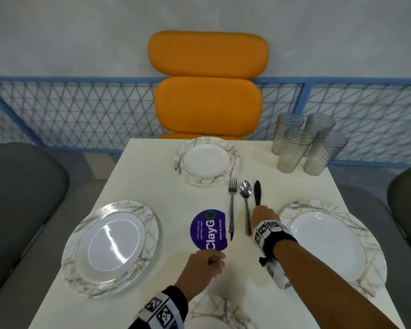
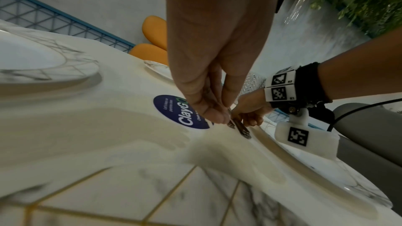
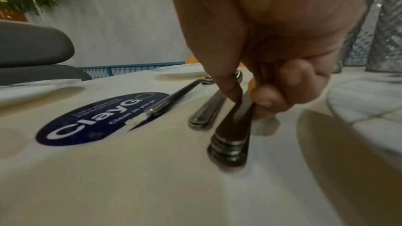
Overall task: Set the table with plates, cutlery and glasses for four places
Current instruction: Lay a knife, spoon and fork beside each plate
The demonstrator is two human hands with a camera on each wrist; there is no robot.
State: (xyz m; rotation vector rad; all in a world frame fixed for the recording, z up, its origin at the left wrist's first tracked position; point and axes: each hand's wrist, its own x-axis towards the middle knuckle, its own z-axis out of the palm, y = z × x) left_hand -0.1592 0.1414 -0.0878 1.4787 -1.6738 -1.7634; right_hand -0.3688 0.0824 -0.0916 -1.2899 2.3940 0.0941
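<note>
Marble-rimmed plates sit at the left (image 1: 81, 233), far (image 1: 233, 150), right (image 1: 370, 245) and near (image 1: 223, 307) sides of the white table (image 1: 152, 186). A fork (image 1: 231, 205), a spoon (image 1: 246, 200) and dark knives (image 1: 257, 193) lie side by side in the middle. My right hand (image 1: 262, 213) pinches the knife handles (image 3: 230, 143), which look stacked, between thumb and fingers (image 3: 267, 99). My left hand (image 1: 215, 261) hovers near the purple sticker (image 1: 208, 230), fingers loosely curled with nothing in them. Several ribbed glasses (image 1: 306, 146) cluster at the far right corner.
An orange chair (image 1: 208, 103) stands behind the far plate, with a blue mesh railing (image 1: 81, 110) behind it. Grey chairs flank the table at left (image 1: 22, 198) and right (image 1: 406, 198). Bare tabletop shows between the plates.
</note>
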